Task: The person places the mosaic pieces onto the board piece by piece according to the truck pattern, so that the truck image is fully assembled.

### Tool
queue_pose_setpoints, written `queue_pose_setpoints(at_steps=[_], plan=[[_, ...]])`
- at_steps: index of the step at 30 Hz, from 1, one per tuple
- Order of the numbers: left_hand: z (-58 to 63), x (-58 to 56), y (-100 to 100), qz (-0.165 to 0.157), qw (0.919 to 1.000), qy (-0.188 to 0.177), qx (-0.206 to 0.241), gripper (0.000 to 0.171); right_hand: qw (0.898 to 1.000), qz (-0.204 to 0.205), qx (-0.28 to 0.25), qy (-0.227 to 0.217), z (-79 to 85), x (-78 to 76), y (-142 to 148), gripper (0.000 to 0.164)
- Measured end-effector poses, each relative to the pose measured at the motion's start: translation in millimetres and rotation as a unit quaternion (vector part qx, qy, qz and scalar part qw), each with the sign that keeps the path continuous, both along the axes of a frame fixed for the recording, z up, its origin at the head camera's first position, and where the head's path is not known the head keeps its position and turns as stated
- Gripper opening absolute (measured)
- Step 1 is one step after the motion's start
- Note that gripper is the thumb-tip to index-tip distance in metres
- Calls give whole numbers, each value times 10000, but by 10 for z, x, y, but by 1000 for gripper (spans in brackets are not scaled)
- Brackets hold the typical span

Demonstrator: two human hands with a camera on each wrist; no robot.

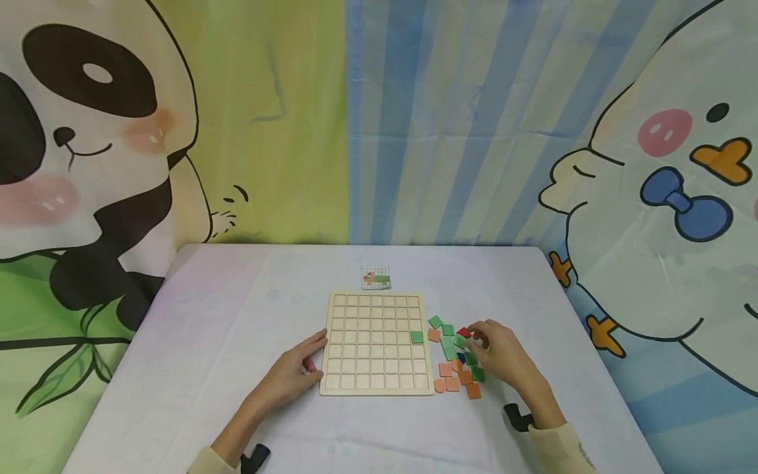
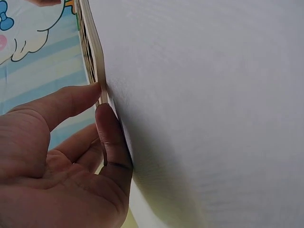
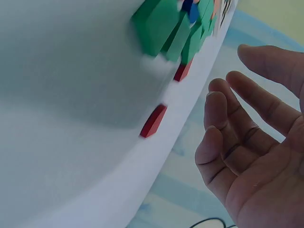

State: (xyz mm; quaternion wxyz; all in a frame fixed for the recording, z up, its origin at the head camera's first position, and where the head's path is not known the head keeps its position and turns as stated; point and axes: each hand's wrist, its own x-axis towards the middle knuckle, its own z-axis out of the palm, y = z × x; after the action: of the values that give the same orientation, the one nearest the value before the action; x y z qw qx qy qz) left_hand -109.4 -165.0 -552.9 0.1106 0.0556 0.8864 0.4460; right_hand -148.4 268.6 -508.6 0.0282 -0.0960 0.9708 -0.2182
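Note:
A pale wooden grid board [image 1: 380,391] lies on the table, one green square tile [image 1: 417,337] set in a cell near its right side. My left hand [image 1: 290,375] touches the board's left edge with its thumb and fingertips, as the left wrist view also shows. Over the loose tiles right of the board, my right hand [image 1: 502,352] hovers with bent fingers. In the right wrist view a gap shows between thumb and fingers, with nothing held. Close to its fingertips are a red tile [image 1: 464,332] and a green tile [image 1: 459,342].
Several green, orange and pink tiles and a dark blue piece [image 1: 461,357] lie heaped beside the board. A small picture card [image 1: 376,277] with a coloured grid sits behind it. Cartoon-printed curtains [image 1: 284,131] hang behind the white table [image 1: 237,309].

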Motion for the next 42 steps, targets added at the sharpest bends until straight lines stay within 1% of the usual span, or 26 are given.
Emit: queue_pose_setpoints(at_steps=[3, 8, 13, 21, 27, 34, 42], plan=[[0, -5, 3, -24, 10000, 9, 12, 72, 10000, -30, 49, -24, -18, 32, 92, 27], [7, -5, 0, -37, 10000, 3, 14, 72, 9996, -133, 74, -239, -52, 79, 151, 24], [17, 1, 2, -30, 10000, -3, 15, 72, 9991, -84, 11, -414, -106, 108, 176, 23], [8, -3, 1, -22, 10000, -3, 25, 72, 9987, 257, 49, -447, -155, 113, 194, 24], [4, -6, -13, -98, 9999, 8, 53, 72, 9981, 248, 132, -545, -180, 111, 196, 27], [-4, -12, -24, -116, 9999, -43, 93, 72, 9986, 241, 139, -458, -204, 101, 201, 26], [-6, -12, -24, -106, 9999, -7, 61, 72, 9984, 220, 220, -462, -206, 78, 189, 25]])
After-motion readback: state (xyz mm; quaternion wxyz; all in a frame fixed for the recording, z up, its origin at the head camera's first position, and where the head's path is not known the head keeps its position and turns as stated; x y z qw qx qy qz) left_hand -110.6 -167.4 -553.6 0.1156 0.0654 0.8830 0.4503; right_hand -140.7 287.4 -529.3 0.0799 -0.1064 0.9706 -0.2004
